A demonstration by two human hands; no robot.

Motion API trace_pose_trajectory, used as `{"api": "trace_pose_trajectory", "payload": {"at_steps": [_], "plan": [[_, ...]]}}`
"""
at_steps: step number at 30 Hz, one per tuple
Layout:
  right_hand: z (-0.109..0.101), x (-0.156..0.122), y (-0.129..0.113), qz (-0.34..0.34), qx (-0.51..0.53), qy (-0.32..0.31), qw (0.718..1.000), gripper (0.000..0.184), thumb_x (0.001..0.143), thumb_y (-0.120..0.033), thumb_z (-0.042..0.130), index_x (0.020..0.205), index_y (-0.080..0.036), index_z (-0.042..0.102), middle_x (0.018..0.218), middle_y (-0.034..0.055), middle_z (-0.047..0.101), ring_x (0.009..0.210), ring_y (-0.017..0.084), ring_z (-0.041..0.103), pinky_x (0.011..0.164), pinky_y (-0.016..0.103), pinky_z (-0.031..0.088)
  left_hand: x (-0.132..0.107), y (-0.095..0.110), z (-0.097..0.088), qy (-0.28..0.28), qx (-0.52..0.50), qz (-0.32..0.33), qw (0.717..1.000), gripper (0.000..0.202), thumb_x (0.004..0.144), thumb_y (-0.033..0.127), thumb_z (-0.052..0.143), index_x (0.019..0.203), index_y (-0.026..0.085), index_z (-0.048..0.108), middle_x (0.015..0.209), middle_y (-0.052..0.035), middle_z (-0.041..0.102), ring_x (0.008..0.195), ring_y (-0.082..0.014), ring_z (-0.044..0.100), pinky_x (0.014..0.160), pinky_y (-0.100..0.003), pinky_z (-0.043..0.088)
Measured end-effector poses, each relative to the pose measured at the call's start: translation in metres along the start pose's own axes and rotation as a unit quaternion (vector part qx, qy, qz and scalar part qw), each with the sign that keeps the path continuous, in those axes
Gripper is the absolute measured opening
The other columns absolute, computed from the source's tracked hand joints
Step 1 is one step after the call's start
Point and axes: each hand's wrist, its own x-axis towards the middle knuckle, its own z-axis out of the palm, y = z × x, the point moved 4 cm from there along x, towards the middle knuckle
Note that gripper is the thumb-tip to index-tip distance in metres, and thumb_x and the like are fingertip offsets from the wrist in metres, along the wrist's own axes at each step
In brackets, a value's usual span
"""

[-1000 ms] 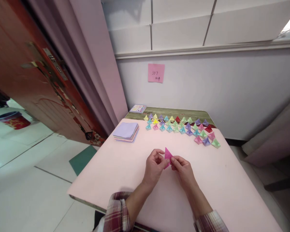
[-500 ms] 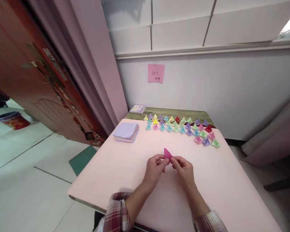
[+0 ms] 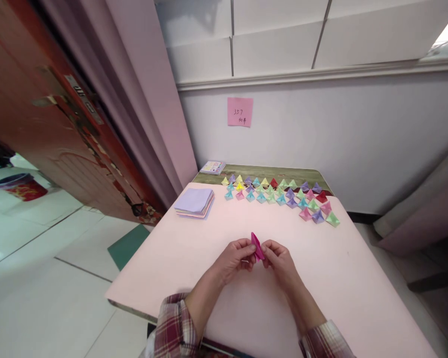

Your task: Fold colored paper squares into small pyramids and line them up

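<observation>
A small magenta folded paper piece [image 3: 257, 245] stands edge-on between my two hands above the pink table [image 3: 343, 278]. My left hand [image 3: 234, 257] pinches its left side with thumb and fingertips. My right hand [image 3: 279, 260] pinches its right side the same way. Both wrists show plaid sleeves at the lower edge. Beyond my hands, rows of several small folded paper shapes [image 3: 281, 197] in many colours lie along the far side of the table.
A stack of square coloured paper sheets [image 3: 194, 203] lies at the far left of the table. A small paper pack [image 3: 212, 167] rests by the wall. A pink sticky note [image 3: 240, 111] hangs on the wall. A red door [image 3: 41, 114] stands at left.
The magenta paper has turned from a flat triangle facing me to a narrow, edge-on shape. Both hands have dropped slightly and drawn closer together around it.
</observation>
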Motion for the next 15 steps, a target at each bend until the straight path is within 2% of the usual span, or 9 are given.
{"api": "trace_pose_trajectory", "payload": {"at_steps": [3, 5, 8, 12, 15], "plan": [[0.002, 0.001, 0.003, 0.036, 0.053, -0.023, 0.998, 0.041, 0.072, -0.050, 0.073, 0.098, -0.020, 0.065, 0.054, -0.0051, 0.052, 0.043, 0.008, 0.036, 0.044, 0.022, 0.025, -0.002, 0.004, 0.004, -0.023, 0.015, 0.001, 1.000, 0.033, 0.070, 0.043, 0.075, 0.085, 0.014, 0.065, 0.069, -0.0020, 0.060, 0.057, -0.0090, 0.054, 0.052, -0.020, 0.040], [0.001, 0.001, 0.003, 0.052, 0.062, -0.039, 0.996, 0.047, 0.072, -0.050, 0.072, 0.106, -0.018, 0.064, 0.054, -0.0053, 0.051, 0.042, 0.007, 0.034, 0.042, 0.021, 0.023, -0.003, 0.006, 0.005, -0.036, 0.024, 0.001, 0.999, 0.033, 0.070, 0.042, 0.074, 0.086, 0.014, 0.066, 0.069, -0.0025, 0.061, 0.057, -0.0092, 0.055, 0.052, -0.020, 0.041], [-0.002, 0.001, 0.002, 0.078, 0.065, -0.056, 0.993, 0.041, 0.070, -0.049, 0.074, 0.093, -0.016, 0.067, 0.053, -0.0047, 0.050, 0.041, 0.006, 0.032, 0.040, 0.020, 0.019, -0.004, 0.008, 0.002, -0.041, 0.035, -0.006, 0.999, 0.032, 0.071, 0.042, 0.074, 0.083, 0.014, 0.066, 0.069, -0.0028, 0.062, 0.056, -0.0092, 0.055, 0.052, -0.020, 0.043], [-0.007, -0.001, 0.001, 0.110, 0.070, -0.081, 0.988, 0.034, 0.070, -0.048, 0.075, 0.073, -0.017, 0.061, 0.047, -0.0067, 0.046, 0.037, 0.004, 0.027, 0.038, 0.019, 0.014, -0.005, 0.009, -0.004, -0.047, 0.057, -0.024, 0.997, 0.033, 0.071, 0.045, 0.073, 0.077, 0.014, 0.062, 0.065, -0.0022, 0.062, 0.051, -0.0099, 0.056, 0.050, -0.022, 0.046], [-0.010, -0.001, 0.000, 0.101, 0.069, -0.082, 0.989, 0.034, 0.071, -0.047, 0.075, 0.069, -0.017, 0.059, 0.050, -0.0049, 0.050, 0.038, 0.004, 0.033, 0.038, 0.019, 0.019, -0.004, 0.009, -0.006, -0.048, 0.071, -0.018, 0.996, 0.033, 0.073, 0.045, 0.071, 0.078, 0.014, 0.061, 0.067, -0.0034, 0.064, 0.054, -0.0120, 0.059, 0.051, -0.024, 0.049]]}}
